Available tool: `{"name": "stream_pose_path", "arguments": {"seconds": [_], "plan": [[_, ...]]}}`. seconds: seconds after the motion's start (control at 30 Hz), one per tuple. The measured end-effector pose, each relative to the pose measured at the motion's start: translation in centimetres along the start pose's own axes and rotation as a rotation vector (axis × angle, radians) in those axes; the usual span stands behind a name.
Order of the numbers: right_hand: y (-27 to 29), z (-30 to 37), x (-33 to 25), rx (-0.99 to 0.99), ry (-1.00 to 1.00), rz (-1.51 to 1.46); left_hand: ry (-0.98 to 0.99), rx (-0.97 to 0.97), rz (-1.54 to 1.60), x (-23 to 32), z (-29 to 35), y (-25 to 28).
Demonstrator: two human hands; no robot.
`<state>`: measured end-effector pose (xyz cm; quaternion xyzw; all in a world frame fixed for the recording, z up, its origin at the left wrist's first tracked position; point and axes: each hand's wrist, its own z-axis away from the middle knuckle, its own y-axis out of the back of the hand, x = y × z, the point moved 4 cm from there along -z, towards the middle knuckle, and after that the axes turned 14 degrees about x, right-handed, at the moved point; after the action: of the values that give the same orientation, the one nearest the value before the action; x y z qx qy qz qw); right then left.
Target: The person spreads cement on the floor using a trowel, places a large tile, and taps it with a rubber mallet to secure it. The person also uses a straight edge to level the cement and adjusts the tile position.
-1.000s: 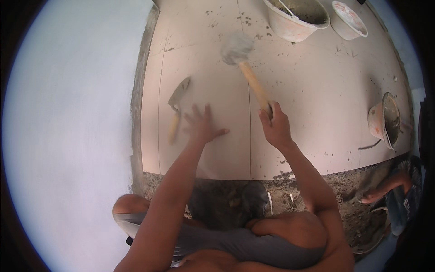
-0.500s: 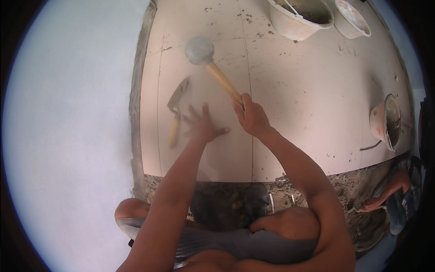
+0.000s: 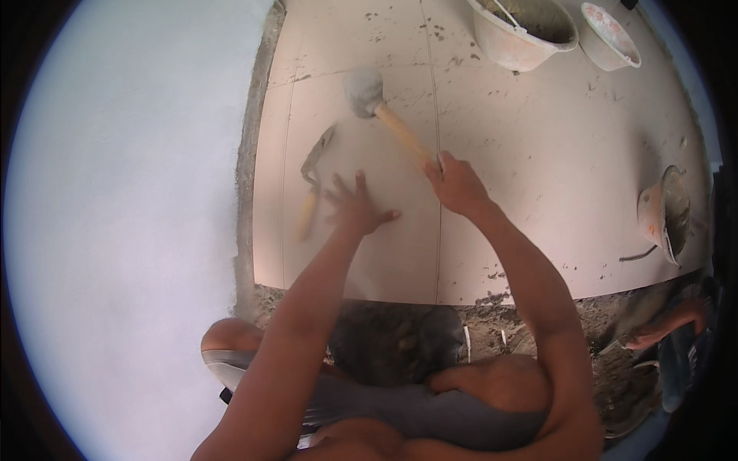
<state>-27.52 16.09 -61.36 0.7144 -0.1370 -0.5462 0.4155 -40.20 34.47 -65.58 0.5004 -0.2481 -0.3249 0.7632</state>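
My right hand [image 3: 460,184] is wrapped round the wooden handle of a rubber mallet [image 3: 404,134]. The mallet's rounded grey head, a little blurred, is over the far part of the pale floor tile [image 3: 400,265]. Spread fingers and thumb show on my left hand [image 3: 357,209], which lies flat on that same tile, nearer to me than the mallet head. Just left of those fingers rests a trowel [image 3: 309,201] with a grey blade and a wooden handle; its outline is slightly smeared.
A white wall [image 3: 138,192] rises at the left, with a rough mortar strip along its foot. Far right stand a mortar bucket [image 3: 516,48] and a shallow basin [image 3: 607,38]; another bucket [image 3: 663,215] lies tipped at the right. Rough mortar [image 3: 492,326] borders the tiles near my knees. Another person's arm [image 3: 669,324] shows at lower right.
The whole view has shifted, so the tiles, buckets and trowel appear slightly farther right. The mallet stays in my right hand, its head a bit differently angled. My left hand remains spread on the tile.
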Motion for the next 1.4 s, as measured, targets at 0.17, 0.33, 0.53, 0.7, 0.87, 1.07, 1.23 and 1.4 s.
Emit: {"name": "stream_pose_path", "arguments": {"seconds": [0.17,0.33,0.53,0.7,0.87,1.07,1.23,1.4], "plan": [[5.3,4.3,-2.1,0.017,0.02,-0.244,-0.18,-0.007,-0.197,-3.8,1.9,-2.6],[3.3,10.5,2.2,-0.044,0.05,-0.192,-0.107,0.007,-0.167,-4.5,3.3,-1.6],[3.5,10.0,-0.3,-0.229,-0.013,-0.143,-0.1,0.1,-0.236,-6.5,2.9,-2.6],[2.0,13.1,4.1,-0.228,0.028,0.022,-0.091,0.003,-0.117,-4.7,3.2,-2.0],[3.4,12.3,0.4,-0.321,-0.061,-0.066,-0.021,-0.008,-0.106,-5.9,4.8,-2.8],[2.1,14.7,5.1,-0.225,0.024,0.024,-0.008,0.001,-0.041,-0.1,13.6,-5.8],[1.5,11.9,5.0,-0.362,-0.042,0.064,-0.037,0.009,0.067,3.3,16.7,-8.2],[2.2,13.4,6.3,-0.515,-0.24,-0.045,-0.054,0.062,0.068,2.9,17.0,-8.2]]}}
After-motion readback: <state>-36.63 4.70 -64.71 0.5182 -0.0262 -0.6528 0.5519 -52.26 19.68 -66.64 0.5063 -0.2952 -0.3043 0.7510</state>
